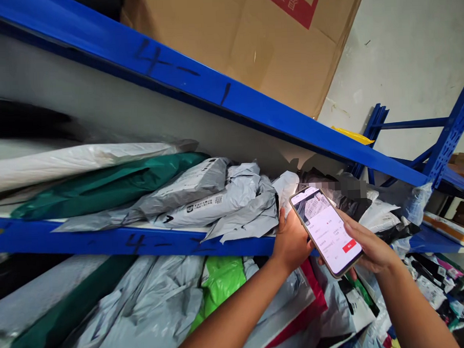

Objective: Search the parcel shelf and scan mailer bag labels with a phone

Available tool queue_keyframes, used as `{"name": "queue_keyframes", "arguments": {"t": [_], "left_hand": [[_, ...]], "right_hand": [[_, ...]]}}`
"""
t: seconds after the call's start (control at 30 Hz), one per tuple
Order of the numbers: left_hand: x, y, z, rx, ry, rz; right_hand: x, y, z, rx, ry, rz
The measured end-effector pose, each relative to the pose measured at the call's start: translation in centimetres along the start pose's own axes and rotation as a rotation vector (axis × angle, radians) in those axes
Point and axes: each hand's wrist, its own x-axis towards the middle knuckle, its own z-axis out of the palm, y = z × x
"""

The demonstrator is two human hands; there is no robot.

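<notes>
A smartphone (327, 231) is held in my right hand (369, 247), tilted, its lit screen facing me. The upper part of the screen displays a barcode label, with a red button lower down. Bright light falls on the parcels just behind the phone. My left hand (291, 240) is at the shelf edge, partly behind the phone, its thumb up against a white plastic mailing bag (285, 184) and its fingers curled. Some of those fingers are hidden. Beside it on the left lies a crumpled grey mailing bag (252, 209).
Blue shelf beams (213, 92) run across, marked in black pen. A large cardboard box (226, 35) stands on the upper shelf. Green parcel (117, 184) and other bags fill the middle shelf; more, including a bright green bag (223, 279), are packed below. At right stands a blue rack upright (451, 133).
</notes>
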Motion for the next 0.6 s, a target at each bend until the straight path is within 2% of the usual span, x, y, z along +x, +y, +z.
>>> {"name": "queue_keyframes", "arguments": {"t": [0.1,0.2,0.37,0.47,0.6], "left_hand": [[0.1,0.0,-0.2,-0.026,-0.053,-0.031],[0.3,-0.1,-0.3,-0.081,-0.152,-0.08],[0.5,-0.2,-1.0,-0.079,-0.259,-0.095],[0.5,-0.2,-1.0,-0.026,-0.246,-0.073],[0.2,-0.3,-0.8,0.006,-0.157,-0.041]], "right_hand": [[-0.3,1.6,0.9,0.126,0.123,-0.109],[-0.7,3.0,1.6,0.233,0.193,-0.169],[-1.9,3.4,2.7,0.326,0.349,-0.198],[-2.5,3.0,3.6,0.366,0.396,-0.198],[-3.0,3.6,4.3,0.415,0.529,-0.204]]}}
